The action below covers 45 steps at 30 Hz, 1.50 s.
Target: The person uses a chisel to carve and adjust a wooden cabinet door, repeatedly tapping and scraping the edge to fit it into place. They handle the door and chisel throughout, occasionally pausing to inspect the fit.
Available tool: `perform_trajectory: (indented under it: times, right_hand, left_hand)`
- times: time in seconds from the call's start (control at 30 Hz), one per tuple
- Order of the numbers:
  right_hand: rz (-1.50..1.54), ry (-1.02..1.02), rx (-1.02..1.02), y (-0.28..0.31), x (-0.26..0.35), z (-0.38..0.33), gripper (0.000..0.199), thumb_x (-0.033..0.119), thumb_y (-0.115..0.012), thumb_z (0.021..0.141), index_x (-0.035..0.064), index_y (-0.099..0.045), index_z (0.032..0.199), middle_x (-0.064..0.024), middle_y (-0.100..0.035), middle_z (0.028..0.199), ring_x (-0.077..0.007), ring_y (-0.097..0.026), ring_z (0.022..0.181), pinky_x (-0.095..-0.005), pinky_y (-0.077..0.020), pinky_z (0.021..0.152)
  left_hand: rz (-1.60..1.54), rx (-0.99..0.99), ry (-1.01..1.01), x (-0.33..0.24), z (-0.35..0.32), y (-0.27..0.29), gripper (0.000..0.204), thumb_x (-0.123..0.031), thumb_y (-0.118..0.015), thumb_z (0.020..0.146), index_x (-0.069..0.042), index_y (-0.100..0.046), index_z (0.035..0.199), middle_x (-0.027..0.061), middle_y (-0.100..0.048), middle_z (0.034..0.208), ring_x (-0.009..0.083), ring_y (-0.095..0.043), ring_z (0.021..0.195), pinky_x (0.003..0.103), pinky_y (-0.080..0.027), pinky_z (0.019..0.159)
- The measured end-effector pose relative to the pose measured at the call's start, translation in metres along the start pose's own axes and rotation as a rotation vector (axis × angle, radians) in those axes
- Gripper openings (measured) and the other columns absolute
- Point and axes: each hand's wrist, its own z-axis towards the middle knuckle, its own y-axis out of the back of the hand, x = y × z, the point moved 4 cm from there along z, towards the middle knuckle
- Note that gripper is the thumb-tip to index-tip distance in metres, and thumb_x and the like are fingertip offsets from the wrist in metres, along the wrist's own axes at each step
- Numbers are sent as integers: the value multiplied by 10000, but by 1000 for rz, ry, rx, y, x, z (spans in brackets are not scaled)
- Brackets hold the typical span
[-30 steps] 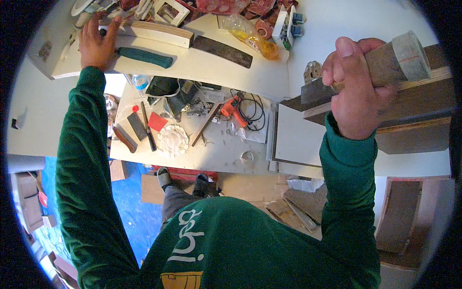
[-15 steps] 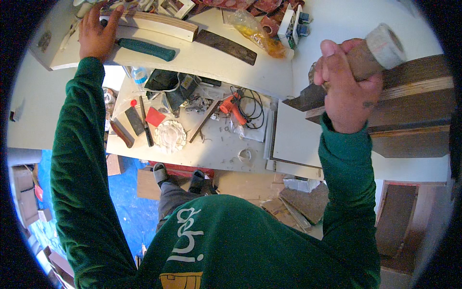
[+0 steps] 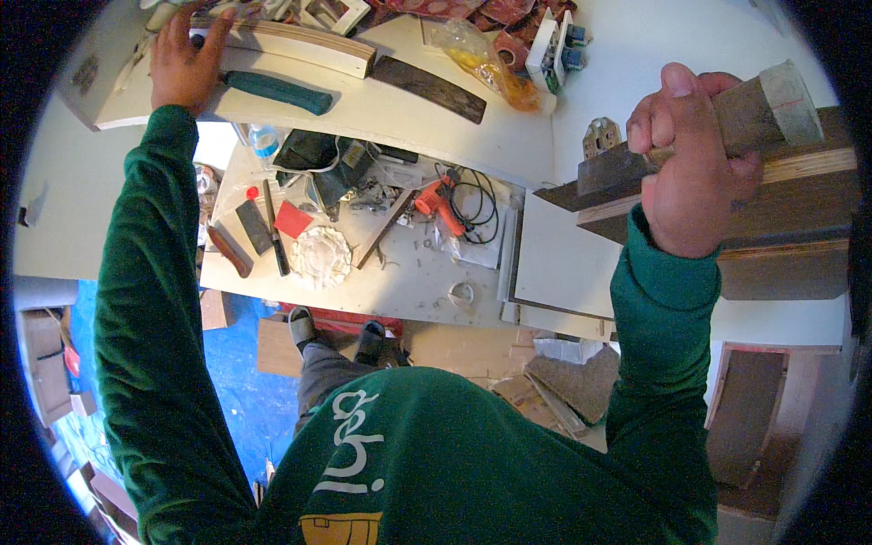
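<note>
My right hand [image 3: 690,159] is closed around a thick wooden handle [image 3: 767,104] that sticks out to the right, over a stack of brown wooden boards [image 3: 799,213]. My left hand [image 3: 182,64] rests flat, fingers spread, on the white upper shelf [image 3: 363,113], touching a long pale wooden strip [image 3: 304,45]. A teal-handled tool [image 3: 277,91] lies just right of that hand, with a dark flat blade [image 3: 427,88] further right. Both arms wear green sleeves.
A lower white bench [image 3: 409,282] holds an orange power drill [image 3: 436,204] with black cable, a white lace doily [image 3: 320,256], a red card, a water bottle [image 3: 263,141] and several hand tools. A yellow plastic bag [image 3: 486,64] lies on the shelf. Blue floor [image 3: 227,400] below.
My right hand has shifted slightly with the wooden handle, which now points more level to the right. My left hand stays on the shelf by the wooden strip.
</note>
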Motion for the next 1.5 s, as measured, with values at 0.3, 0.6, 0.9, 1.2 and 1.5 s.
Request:
perform_trajectory:
  times: [0.3,0.6,0.9,1.2,1.5]
  right_hand:
    - [62,18,-57,5,-1,0,230,79,-781,876,66,-565,953,-19,-512,610,-152,-550,532,-313,-452,508]
    - [45,7,-63,5,-2,-7,212,63,-763,884,65,-553,912,-9,-492,615,-133,-515,521,-309,-450,495]
    - [-206,-47,99,3,-14,-5,180,38,-736,904,67,-562,942,-12,-524,635,-128,-559,545,-310,-476,512]
    - [-250,-128,66,0,-18,-5,151,58,-704,929,70,-553,932,-30,-563,635,-145,-551,526,-310,-474,545]
    - [-5,-135,-9,4,-26,-10,194,37,-726,918,52,-538,963,-20,-534,643,-136,-544,531,-301,-445,497]
  left_hand:
    - [-45,-46,-101,3,-4,-6,682,-75,-694,872,-369,-528,1464,119,-489,1498,399,-511,1309,511,-433,1081]
    - [179,-54,-237,-5,0,-3,597,-567,-666,933,-92,-638,1293,161,-653,1267,392,-580,1203,488,-428,1055]
    - [139,-81,-225,-8,-1,-3,593,-559,-663,937,-84,-631,1292,164,-652,1263,383,-575,1206,490,-412,1063]
    - [258,-40,-248,-5,-1,-5,604,-568,-638,949,-78,-634,1302,164,-638,1292,372,-567,1230,476,-396,1080]
    - [220,-39,-184,-10,-2,-4,617,-577,-639,948,-71,-633,1301,171,-650,1268,382,-569,1224,479,-409,1069]
